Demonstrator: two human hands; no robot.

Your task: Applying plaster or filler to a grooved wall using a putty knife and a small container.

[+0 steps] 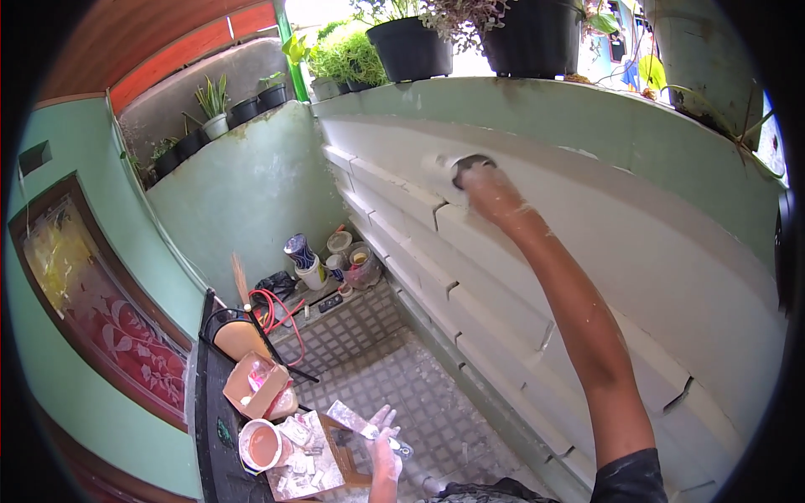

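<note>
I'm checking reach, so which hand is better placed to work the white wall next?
Probably the right: the right hand is up at the white wall with a dark thing in its grip. The left hand is low above the tiled floor, holding a scraper.

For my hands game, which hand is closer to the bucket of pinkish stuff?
Left. The left hand is low down, to the right of the bucket. The right hand is much farther away, up at the white wall.

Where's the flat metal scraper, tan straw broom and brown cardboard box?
Flat metal scraper [347, 417], head view, on its blade.
Tan straw broom [240, 281], head view, on its bristles.
Brown cardboard box [268, 394], head view, on its side panel.
</note>
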